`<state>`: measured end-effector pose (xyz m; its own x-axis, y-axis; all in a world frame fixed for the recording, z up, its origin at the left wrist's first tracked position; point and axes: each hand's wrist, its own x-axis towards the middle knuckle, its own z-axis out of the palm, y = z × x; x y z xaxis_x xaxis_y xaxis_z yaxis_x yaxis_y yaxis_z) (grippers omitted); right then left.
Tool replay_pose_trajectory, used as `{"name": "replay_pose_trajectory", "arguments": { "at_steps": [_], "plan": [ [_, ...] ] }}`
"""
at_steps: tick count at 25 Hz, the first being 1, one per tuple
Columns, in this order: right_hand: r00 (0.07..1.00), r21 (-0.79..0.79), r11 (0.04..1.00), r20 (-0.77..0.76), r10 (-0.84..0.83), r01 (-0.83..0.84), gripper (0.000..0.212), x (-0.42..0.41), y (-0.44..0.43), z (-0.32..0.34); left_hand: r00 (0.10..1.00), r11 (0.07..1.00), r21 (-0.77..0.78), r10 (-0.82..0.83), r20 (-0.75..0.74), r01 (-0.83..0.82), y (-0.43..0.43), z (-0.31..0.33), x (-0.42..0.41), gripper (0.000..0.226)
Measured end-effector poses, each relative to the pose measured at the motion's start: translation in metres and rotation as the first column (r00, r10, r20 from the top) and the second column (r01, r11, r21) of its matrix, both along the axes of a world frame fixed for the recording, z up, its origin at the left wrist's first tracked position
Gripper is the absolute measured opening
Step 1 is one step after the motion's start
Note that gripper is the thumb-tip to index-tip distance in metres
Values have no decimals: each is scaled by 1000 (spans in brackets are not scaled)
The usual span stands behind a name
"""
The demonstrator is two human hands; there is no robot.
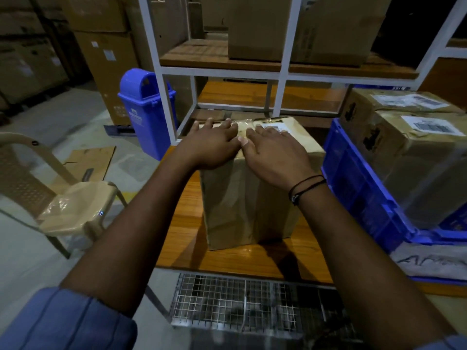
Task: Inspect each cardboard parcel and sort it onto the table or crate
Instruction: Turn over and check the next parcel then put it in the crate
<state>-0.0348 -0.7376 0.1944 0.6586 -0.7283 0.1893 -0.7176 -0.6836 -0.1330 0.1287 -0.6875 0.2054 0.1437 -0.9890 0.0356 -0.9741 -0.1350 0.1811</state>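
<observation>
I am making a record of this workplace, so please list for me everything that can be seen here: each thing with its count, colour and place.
parcel: one, brown, upright on the table, under both hands
table: one, orange-brown wood, centre
crate: one, blue, on the table's right side
parcels in crate: two, brown with white labels
bin: one, blue, on the floor left of the rack
rack: one, white frame with wooden shelves, behind the table
boxes on rack: at least two, brown, upper shelf
chair: one, beige, left
flat cardboard: one, brown, on the floor behind the chair
wire mesh: one, grey, below the table's near edge
left hand: flat on the parcel's top
right hand: flat on the parcel's top, black band at the wrist
</observation>
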Motion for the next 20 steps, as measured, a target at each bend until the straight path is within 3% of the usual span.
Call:
{"name": "replay_pose_trajectory", "arguments": {
  "at_steps": [6, 8, 10, 12, 14, 16, 18, 20],
  "plan": [
    [997, -25, 998, 52, -55, 56, 59, -15, -7, 4, 999, 1000, -9, -20, -47, 20, 2, 1, 3, 61],
    [983, -10, 997, 168, -77, 80, 52, -31, -13, -4, 997, 999, -13, -41, -65, 41, 3, 2, 5, 62],
    [865, 87, 994, 491, -105, 71, 41, -49, -17, -14, 993, 999, -11, -50, -107, 49, 6, 6, 10, 61],
    [611, 244, 961, 744, -271, 130, 39, -63, -28, -25, 979, 999, -23, -42, -198, 38, 11, 11, 19, 58],
    [500, 554, 819, 672, -546, 151, 54, -70, -34, -39, 942, 999, -32, -1, -335, -10, 18, 15, 27, 59],
    [578, 821, 569, 443, -686, 46, 56, -70, -28, -65, 900, 998, -23, 39, -434, -54, 23, 19, 34, 60],
    [616, 924, 352, 365, -698, -149, 44, -67, -13, -85, 872, 998, -29, 36, -488, -58, 26, 20, 38, 60],
    [566, 920, 304, 393, -725, -248, 39, -65, -2, -88, 861, 998, -43, 23, -508, -52, 27, 19, 39, 60]
  ]
}}
